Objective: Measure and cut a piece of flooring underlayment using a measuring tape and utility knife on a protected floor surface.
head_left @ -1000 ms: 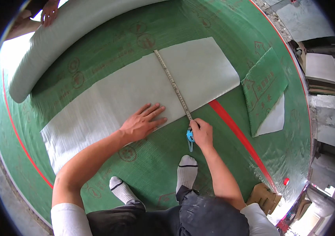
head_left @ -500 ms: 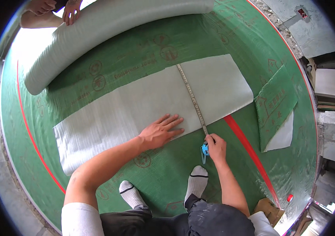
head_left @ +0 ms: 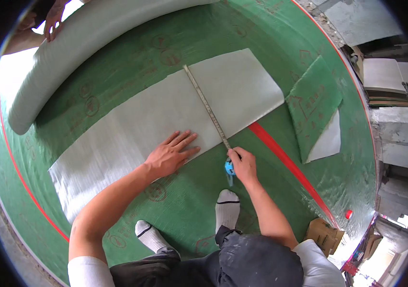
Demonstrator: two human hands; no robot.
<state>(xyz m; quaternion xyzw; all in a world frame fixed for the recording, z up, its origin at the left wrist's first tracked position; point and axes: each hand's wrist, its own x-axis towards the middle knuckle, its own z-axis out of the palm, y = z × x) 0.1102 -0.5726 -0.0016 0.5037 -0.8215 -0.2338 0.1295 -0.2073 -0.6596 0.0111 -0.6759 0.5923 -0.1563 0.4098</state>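
A long whitish sheet (head_left: 127, 124) lies flat on the green floor film (head_left: 189, 201). My left hand (head_left: 168, 157) rests on the sheet near its front edge, fingers spread and palm down. In my right hand (head_left: 244, 166) is a blue tape measure (head_left: 229, 167), held just off that front edge. Its metal blade (head_left: 206, 104) is drawn out across the sheet, reaching the far edge. Part of the tape's case is hidden by my fingers.
A big whitish roll (head_left: 74, 43) curves across the far left, with another person's hand (head_left: 53, 23) on it. At the right lies a folded green piece (head_left: 315, 110). Red tape (head_left: 292, 170) runs along the floor; a small red roll (head_left: 348, 214) sits near cardboard (head_left: 325, 236).
The whole view has shifted, so the floor, sheet and roll sit further left in it. Both hands keep their places on the sheet and tape measure; the blade stays stretched out.
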